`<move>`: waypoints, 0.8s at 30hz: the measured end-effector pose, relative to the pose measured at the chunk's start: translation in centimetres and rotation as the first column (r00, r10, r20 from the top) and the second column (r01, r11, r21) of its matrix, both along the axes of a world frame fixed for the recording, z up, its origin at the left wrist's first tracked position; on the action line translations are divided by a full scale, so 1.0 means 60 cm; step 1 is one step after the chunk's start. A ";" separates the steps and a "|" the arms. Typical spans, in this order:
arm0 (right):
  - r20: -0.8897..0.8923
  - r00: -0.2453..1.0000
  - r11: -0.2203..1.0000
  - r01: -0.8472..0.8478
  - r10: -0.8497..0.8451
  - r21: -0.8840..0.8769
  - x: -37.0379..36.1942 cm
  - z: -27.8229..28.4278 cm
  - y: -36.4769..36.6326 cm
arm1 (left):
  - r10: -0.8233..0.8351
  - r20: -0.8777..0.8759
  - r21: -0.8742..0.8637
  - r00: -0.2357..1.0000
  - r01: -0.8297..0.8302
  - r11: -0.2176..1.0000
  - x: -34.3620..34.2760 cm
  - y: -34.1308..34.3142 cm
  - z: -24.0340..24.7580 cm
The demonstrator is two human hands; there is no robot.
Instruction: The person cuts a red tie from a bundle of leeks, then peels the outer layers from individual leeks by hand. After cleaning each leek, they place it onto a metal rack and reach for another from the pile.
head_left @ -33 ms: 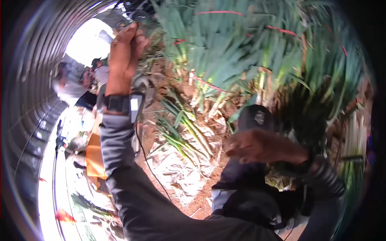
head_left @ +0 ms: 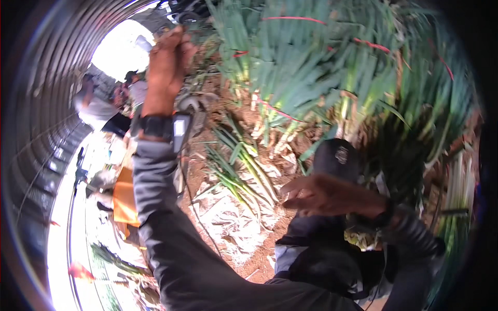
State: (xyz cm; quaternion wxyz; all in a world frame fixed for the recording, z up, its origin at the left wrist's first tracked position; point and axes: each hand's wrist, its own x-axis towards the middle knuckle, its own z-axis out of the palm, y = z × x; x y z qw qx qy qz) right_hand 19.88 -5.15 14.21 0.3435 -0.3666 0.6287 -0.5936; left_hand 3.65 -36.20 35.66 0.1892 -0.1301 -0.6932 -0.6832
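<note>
My left hand is raised high at the upper left with its back to the camera. Its fingers curl toward a dark object at the top edge, and what they hold is hidden. A dark wristband with a small device beside it sits on that wrist. My right hand hovers at centre right with fingers spread and nothing in them, just below a dark cap. Behind both hands stand bundles of long green onions tied with red bands. Loose stalks lie on the reddish soil between my arms.
A crumpled pale plastic sheet lies on the soil. An orange object sits at the left. Other people work further off at the upper left, by a bright opening. A corrugated curved wall runs along the left side.
</note>
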 end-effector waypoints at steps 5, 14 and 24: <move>-0.071 0.961 0.937 -0.277 0.268 -0.210 0.092 -0.050 -0.184 | 0.104 -0.002 0.012 0.995 -0.104 0.994 -0.057 0.021 -0.053; 0.235 0.802 0.835 -0.542 0.549 -0.101 0.182 -0.118 -0.258 | -0.177 0.044 0.094 0.983 0.172 0.981 -0.054 0.141 -0.110; 0.366 0.777 0.858 -0.487 0.512 -0.166 0.215 -0.186 -0.310 | -0.388 0.048 0.172 0.920 0.375 0.911 -0.015 0.163 -0.145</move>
